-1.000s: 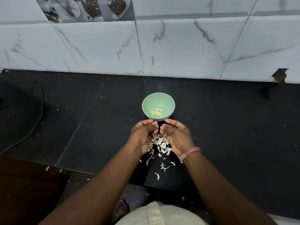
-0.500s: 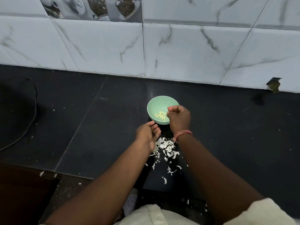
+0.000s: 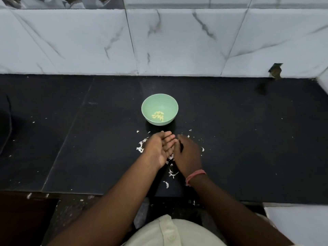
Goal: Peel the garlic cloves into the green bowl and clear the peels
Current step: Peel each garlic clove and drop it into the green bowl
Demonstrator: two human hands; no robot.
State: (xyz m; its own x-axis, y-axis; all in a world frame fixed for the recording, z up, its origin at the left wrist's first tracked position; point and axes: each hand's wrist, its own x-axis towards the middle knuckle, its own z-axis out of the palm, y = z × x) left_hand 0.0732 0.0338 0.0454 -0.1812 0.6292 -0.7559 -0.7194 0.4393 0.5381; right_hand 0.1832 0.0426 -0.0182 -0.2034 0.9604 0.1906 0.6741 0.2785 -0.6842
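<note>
The green bowl (image 3: 159,102) stands on the black counter with several peeled yellow garlic cloves (image 3: 158,115) at its bottom. Just in front of it my left hand (image 3: 158,150) lies on its edge with the palm turned right and the fingers straight. My right hand (image 3: 188,154) lies flat, palm down, beside it, fingers pointing left toward the left palm. White garlic peels (image 3: 171,172) are scattered between and around both hands; those under the hands are hidden. Neither hand holds anything that I can see.
The black counter (image 3: 248,139) runs left and right, with small peel specks (image 3: 141,148) spread over it. A marble-tiled wall (image 3: 177,41) rises behind the bowl. The counter's front edge (image 3: 106,192) lies near my body.
My right hand has left the bowl's rim and come back down flat onto the peels. My left hand has opened and turned on edge beside it.
</note>
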